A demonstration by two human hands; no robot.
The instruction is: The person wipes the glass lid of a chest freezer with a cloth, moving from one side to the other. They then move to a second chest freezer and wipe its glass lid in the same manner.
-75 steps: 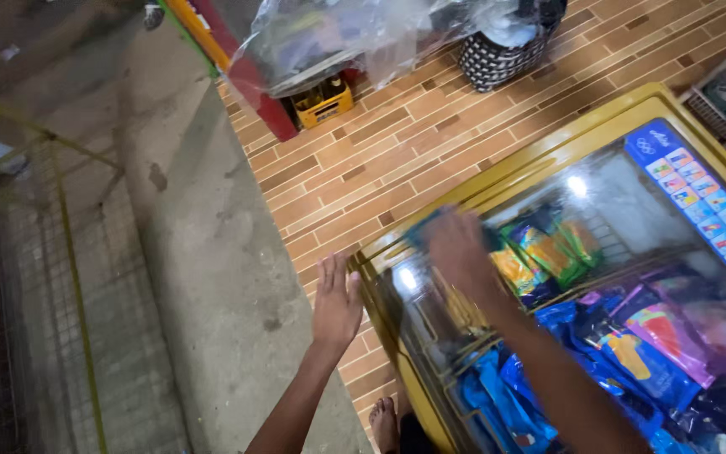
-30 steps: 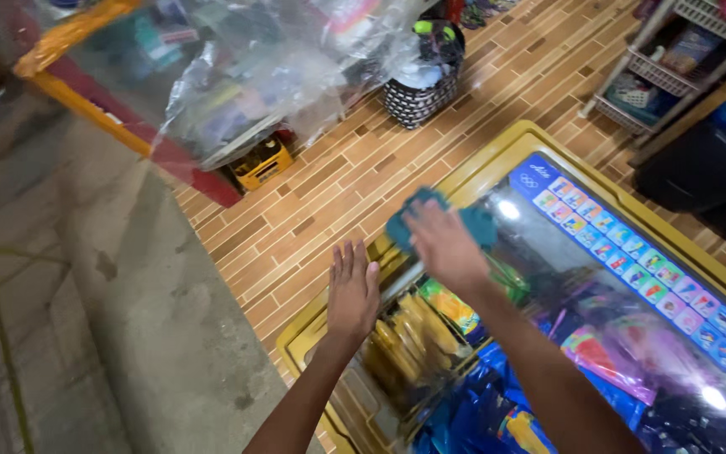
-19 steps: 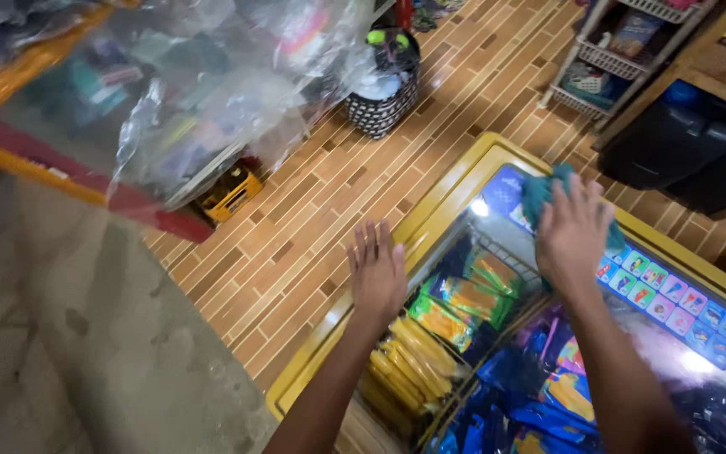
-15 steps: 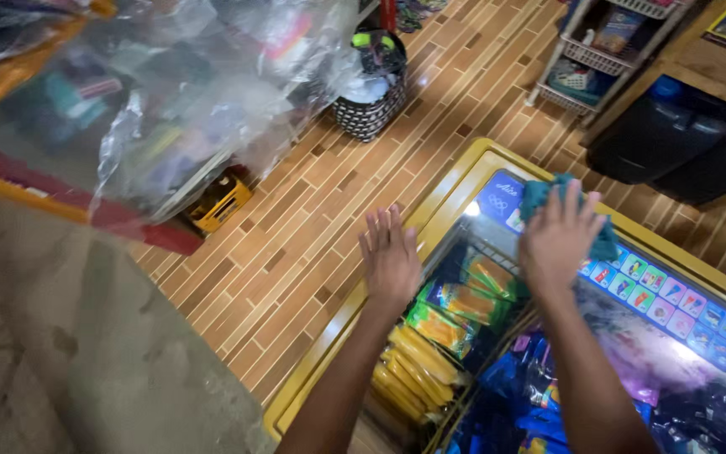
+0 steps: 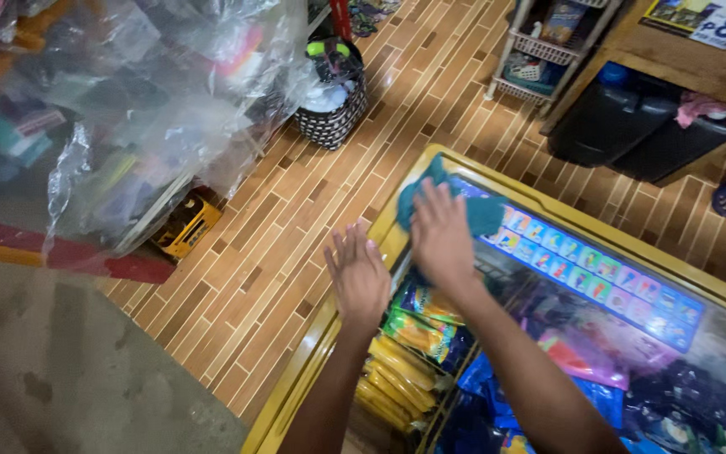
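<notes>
The right hand (image 5: 441, 238) lies flat on a teal cloth (image 5: 472, 210) and presses it down on the glass lid (image 5: 581, 311) of a yellow freezer chest (image 5: 317, 349). Its fingers are spread wide and almost straight. They do not grip the cloth; they just push on it from above.

To wipe well here, I think the hand should stay flat, so the whole cloth touches the glass. Slow, even strokes along the lid would work best, and the push should be soft, because glass can crack. The corner by the yellow rim looks easy to miss.

The cloth sits right under the right palm. 1 bit sticks out past the fingertips, toward the far corner of the chest. A bigger bit sticks out beside the hand, over a strip of small coloured pictures (image 5: 598, 273) on the lid.

The left hand (image 5: 357, 276) is open too, with its 4 fingers close together. It holds nothing. It is over the near edge of the chest, just beside the right hand, but I cannot tell if it touches the rim. Under the glass lie yellow and green packs (image 5: 409, 336).
</notes>
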